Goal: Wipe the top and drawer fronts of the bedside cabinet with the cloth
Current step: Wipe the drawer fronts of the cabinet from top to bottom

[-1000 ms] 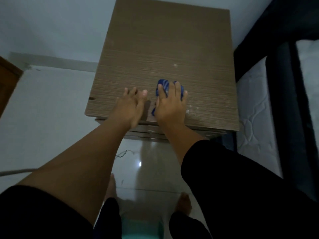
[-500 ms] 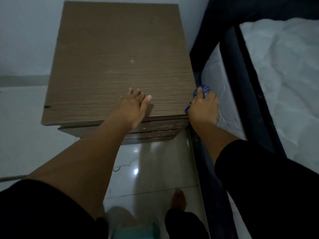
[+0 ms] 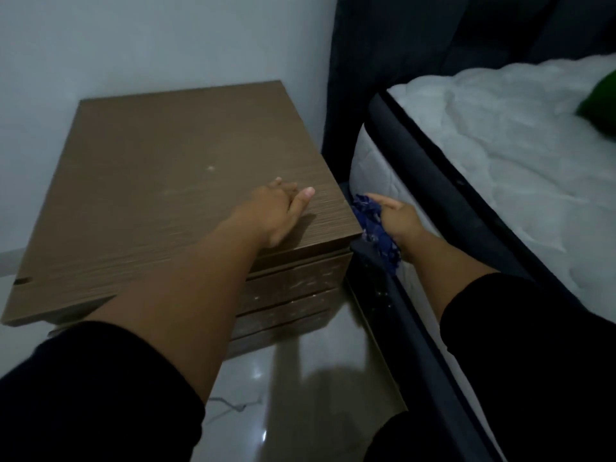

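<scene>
The brown wood-grain bedside cabinet [image 3: 150, 181] stands against the pale wall, with its drawer fronts [image 3: 300, 281] showing below the front right corner. My left hand [image 3: 276, 211] lies flat on the top near that corner, holding nothing. My right hand [image 3: 398, 216] grips the crumpled blue cloth [image 3: 376, 231] in the narrow gap between the cabinet's right side and the mattress. The cloth hangs beside the cabinet's right edge, off the top; I cannot tell whether it touches the side.
A bed with a dark frame [image 3: 416, 315] and a white quilted mattress [image 3: 500, 138] stands close on the right. Something green [image 3: 600, 101] lies on the mattress. The glossy tiled floor [image 3: 300, 388] lies below, with a thin cable [image 3: 233, 406] on it.
My right hand slid the cloth rightwards across the top, off its right edge and down into the gap by the bed. The view swung right. My left hand stayed on the top.
</scene>
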`<state>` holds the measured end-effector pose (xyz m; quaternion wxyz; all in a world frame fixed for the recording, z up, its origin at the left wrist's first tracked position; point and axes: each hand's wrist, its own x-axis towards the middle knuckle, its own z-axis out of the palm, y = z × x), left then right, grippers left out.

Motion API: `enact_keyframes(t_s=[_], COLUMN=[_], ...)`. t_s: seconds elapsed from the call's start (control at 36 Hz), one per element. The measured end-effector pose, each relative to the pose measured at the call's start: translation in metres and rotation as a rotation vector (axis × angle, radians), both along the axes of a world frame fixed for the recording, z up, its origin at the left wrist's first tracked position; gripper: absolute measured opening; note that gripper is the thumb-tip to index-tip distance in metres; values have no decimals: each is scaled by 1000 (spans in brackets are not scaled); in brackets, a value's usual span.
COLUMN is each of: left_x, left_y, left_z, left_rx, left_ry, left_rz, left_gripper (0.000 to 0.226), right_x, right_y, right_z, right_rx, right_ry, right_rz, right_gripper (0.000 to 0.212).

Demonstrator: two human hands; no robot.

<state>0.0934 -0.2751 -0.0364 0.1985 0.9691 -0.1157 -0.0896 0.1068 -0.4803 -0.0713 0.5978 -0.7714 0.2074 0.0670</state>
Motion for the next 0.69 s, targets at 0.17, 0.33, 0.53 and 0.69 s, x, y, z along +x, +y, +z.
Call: enact_keyframes(t_s=[0.17,0.33,0.53,0.69], left_x=[12,14,0,-21], left_y=[-3,-4,-9,-11], left_z=[-8,-19,-30,-30], left_rx=[49,81,61,143], left_ry=[-162,-289,-254,-209], left_rz=[-29,-28,66,87], left_gripper=[69,75,69,67], right_x=[0,4,-11,-28], right_y=[-3,-5,4,14], right_z=[-8,-18,-37,-57], right_rx=[130,119,209,480], right_ry=[-60,-123,-256,-154], right_rz=[12,46,1,-138], right_gripper=[31,32,79,71])
